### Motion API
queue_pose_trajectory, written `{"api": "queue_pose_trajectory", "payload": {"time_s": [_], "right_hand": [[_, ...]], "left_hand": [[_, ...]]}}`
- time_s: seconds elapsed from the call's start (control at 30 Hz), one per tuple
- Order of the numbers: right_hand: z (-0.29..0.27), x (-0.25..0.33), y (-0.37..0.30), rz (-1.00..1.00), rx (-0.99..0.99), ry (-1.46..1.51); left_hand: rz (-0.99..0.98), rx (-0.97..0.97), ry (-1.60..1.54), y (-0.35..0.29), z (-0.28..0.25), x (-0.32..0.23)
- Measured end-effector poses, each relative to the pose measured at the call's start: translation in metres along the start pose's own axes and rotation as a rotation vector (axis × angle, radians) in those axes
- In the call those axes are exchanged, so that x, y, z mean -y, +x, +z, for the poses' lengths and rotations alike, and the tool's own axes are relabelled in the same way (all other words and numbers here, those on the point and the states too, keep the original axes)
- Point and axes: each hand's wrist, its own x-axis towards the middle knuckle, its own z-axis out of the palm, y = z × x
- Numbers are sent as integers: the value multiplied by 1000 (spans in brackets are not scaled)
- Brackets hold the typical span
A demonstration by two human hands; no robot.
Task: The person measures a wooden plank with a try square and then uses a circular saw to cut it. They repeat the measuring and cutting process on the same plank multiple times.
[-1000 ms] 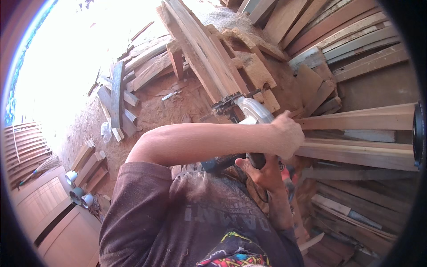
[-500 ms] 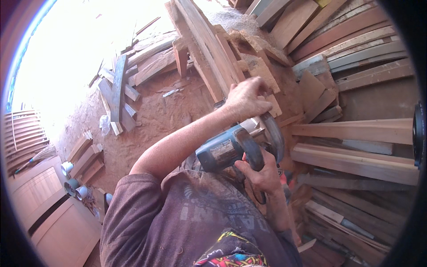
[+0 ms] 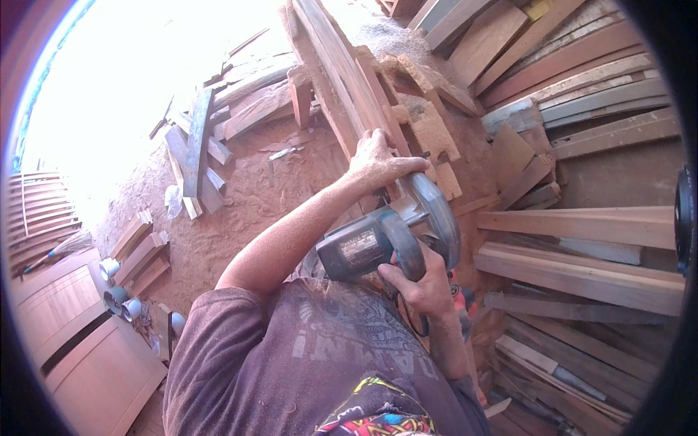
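Sitting in right grip point(image 3: 423, 285), circular saw point(image 3: 356, 247); apparently touching board point(image 3: 336, 69), near end

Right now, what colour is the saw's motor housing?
The motor housing is dark teal-blue, almost black in places; the head view shows it best.

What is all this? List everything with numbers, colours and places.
Handheld circular saw: one, blue-grey and black, centre.
Long wooden planks: several, brown, top centre.
Squared wooden beams: two, brown, right.
Stacked wooden boards: many, brown and grey, upper right.
Wooden offcuts: many, brown and grey, left.
Flat wooden panels: two, tan, lower left.
Bristle broom: one, pale, far left.
Round containers: several, white and grey, left.
Crumpled plastic bag: one, whitish, left.
Unclear object: one, red and black, right of centre.
T-shirt: one, dark, bottom centre.
Left hand: one, bare, spread over the planks.
Right hand: one, bare, gripping the saw.
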Motion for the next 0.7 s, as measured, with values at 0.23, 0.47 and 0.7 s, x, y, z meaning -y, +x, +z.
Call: {"api": "queue_pose_trajectory", "payload": {"time_s": [0.23, 0.47, 0.7], "right_hand": [[1, 4, 5, -5, 10, -8], [2, 2, 8, 7, 7, -16], [5, 3, 12, 0, -5, -10]], "left_hand": [[-26, 24, 2, 3, -5, 1], [-74, 16, 37, 3, -8, -3], [-40, -25, 19, 9, -6, 6]]}}
